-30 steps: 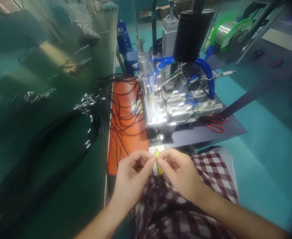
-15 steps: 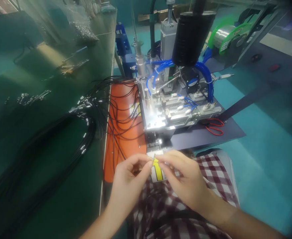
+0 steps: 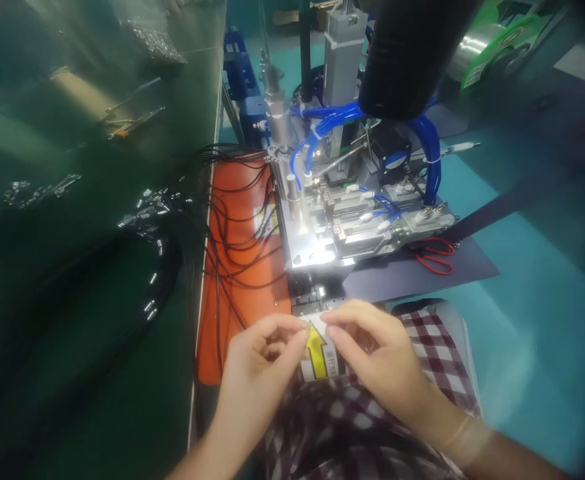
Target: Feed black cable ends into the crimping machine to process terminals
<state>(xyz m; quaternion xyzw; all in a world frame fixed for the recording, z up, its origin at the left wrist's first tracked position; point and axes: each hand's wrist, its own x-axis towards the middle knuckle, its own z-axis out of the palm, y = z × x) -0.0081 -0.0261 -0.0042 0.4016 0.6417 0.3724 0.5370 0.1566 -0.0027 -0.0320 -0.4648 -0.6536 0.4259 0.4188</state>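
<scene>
My left hand [image 3: 267, 350] is closed in a pinch at the front of the machine. A tiny pale tip shows at its thumb and forefinger, too small to name. Close by on the right, my right hand [image 3: 372, 343] also has thumb and forefinger together, with a narrow gap between the two hands. Whatever its fingertips hold, if anything, is hidden. Below and between the hands is a white label [image 3: 330, 367] with a yellow arrow [image 3: 317, 353]. Thin black cables [image 3: 227, 257] trail across the orange cover [image 3: 240, 180] to the left.
A metal machine [image 3: 312, 247] with blue tubes [image 3: 342, 117] stands ahead. Over it hangs a black cylinder [image 3: 402, 67], and a green-rimmed wire spool [image 3: 492, 50] is at upper right. Bundled black cables with metal ends [image 3: 155, 207] lie on the dark green bench [image 3: 107, 373] at left.
My hands have drawn slightly apart at the fingertips, baring more of the arrow label. The camera view has shifted a little, and the black cylinder looks larger and nearer.
</scene>
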